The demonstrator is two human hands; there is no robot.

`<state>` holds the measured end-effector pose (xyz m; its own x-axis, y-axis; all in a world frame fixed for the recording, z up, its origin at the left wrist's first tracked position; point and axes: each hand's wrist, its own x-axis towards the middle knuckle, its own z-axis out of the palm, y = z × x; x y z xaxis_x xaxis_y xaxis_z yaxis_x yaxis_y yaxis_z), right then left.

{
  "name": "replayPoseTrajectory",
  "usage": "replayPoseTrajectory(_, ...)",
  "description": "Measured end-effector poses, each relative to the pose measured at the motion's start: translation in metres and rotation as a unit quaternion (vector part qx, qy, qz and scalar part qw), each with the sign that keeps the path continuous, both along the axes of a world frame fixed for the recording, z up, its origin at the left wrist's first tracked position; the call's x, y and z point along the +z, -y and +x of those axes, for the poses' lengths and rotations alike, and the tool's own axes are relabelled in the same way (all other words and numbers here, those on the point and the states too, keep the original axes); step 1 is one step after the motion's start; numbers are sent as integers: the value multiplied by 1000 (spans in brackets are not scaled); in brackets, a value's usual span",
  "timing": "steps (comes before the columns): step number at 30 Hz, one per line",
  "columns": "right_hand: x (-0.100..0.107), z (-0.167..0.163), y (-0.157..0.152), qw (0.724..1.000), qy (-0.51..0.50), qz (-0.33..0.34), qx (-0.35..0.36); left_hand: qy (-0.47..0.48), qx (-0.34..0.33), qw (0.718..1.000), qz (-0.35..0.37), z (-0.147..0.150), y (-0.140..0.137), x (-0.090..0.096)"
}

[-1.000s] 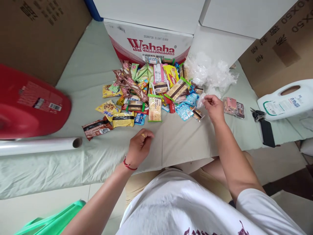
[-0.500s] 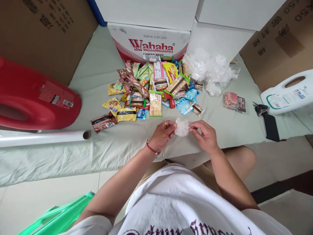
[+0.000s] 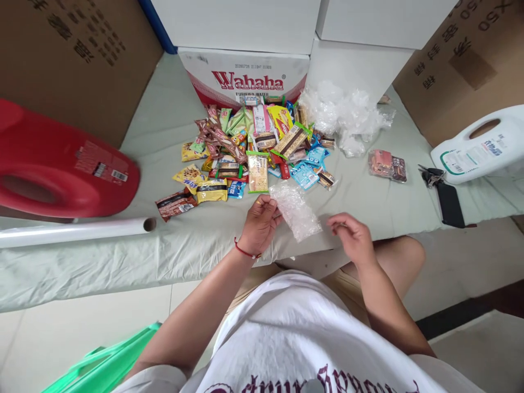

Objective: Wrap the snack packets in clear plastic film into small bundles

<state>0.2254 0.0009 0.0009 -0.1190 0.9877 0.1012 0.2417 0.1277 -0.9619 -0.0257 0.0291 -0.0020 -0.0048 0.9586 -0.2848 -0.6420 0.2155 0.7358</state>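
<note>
My left hand (image 3: pixel 261 221) pinches one upper corner of a crinkled clear plastic bag (image 3: pixel 298 214), which spreads out toward the lower right. My right hand (image 3: pixel 352 236) is just right of the bag, apart from it, with nothing in its loosely curved fingers. Beyond my hands is a pile of wrapped snacks. At its near edge lie a cracker pack (image 3: pixel 257 172) with green ends, a yellow packet (image 3: pixel 212 190) and a brown packet (image 3: pixel 176 204). Further right, a heap of crumpled clear plastic (image 3: pixel 339 112) rests against the white boxes.
A Wahaba-style red-and-white carton lettered Wahaha (image 3: pixel 249 73) stands behind the snacks. To the left are a red jug (image 3: pixel 61 164) and a film roll (image 3: pixel 77 232). A pink-and-brown pack (image 3: pixel 387 165), keys (image 3: pixel 432 177), a black phone-like object (image 3: pixel 449 204) and a white bottle (image 3: pixel 478 144) lie right.
The plastic was bunched between both hands; now it is spread out and hangs from my left hand. My right hand has let go and moved slightly right.
</note>
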Motion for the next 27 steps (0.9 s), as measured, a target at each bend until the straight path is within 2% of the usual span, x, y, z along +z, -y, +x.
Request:
replayPoseTrajectory(1, 2, 0, -2, 995, -61, -55, -58, -4, -4, 1000, 9, 0, 2, 0)
replayPoseTrajectory(2, 5, -3, -4, 983, -117, -111, -88, -9, -11, 1000, 16, 1, 4, 0)
replayPoseTrajectory(3, 8, -6, -6, 969, -162, -166, -87, -14, -21, 999, 21, 3, 5, 0)
replayPoseTrajectory(5, 14, -18, -10, 942, -209, -259, -33, -30, -50, 998, 29, 6, 8, -3)
replayPoseTrajectory(7, 17, -32, -12, 926, -224, -305, 10, -69, -73, 994, 37, 10, 9, -6)
replayPoseTrajectory(8, 17, -39, -13, 924, -224, -311, 16, -104, -68, 991, 39, 10, 10, -8)
replayPoseTrajectory(10, 15, -50, -14, 933, -215, -289, -6, -213, -3, 976, 32, 10, 12, -9)
replayPoseTrajectory(12, 12, -57, -14, 950, -193, -236, -61, -334, 85, 938, 33, 9, 19, -6)
replayPoseTrajectory(13, 9, -59, -14, 958, -175, -208, -87, -379, 101, 918, 53, 9, 24, -3)
replayPoseTrajectory(14, 7, -62, -14, 965, -155, -182, -108, -412, 93, 902, 88, 10, 30, 0)
replayPoseTrajectory(16, 4, -65, -12, 974, -116, -144, -128, -452, 31, 875, 172, 15, 40, 6)
replayPoseTrajectory(18, 1, -69, -10, 980, -96, -126, -122, -474, -30, 855, 209, 22, 45, 8)
replayPoseTrajectory(20, 1, -70, -9, 980, -109, -127, -112, -460, -60, 869, 172, 26, 43, 5)
replayPoseTrajectory(22, 1, -67, -10, 975, -139, -134, -113, -385, -51, 915, 106, 25, 37, -2)
replayPoseTrajectory(24, 1, -61, -12, 968, -165, -138, -131, -304, -10, 951, 56, 18, 30, -9)
replayPoseTrajectory(27, 1, -50, -10, 960, -179, -146, -159, -265, 43, 963, 36, 7, 25, -14)
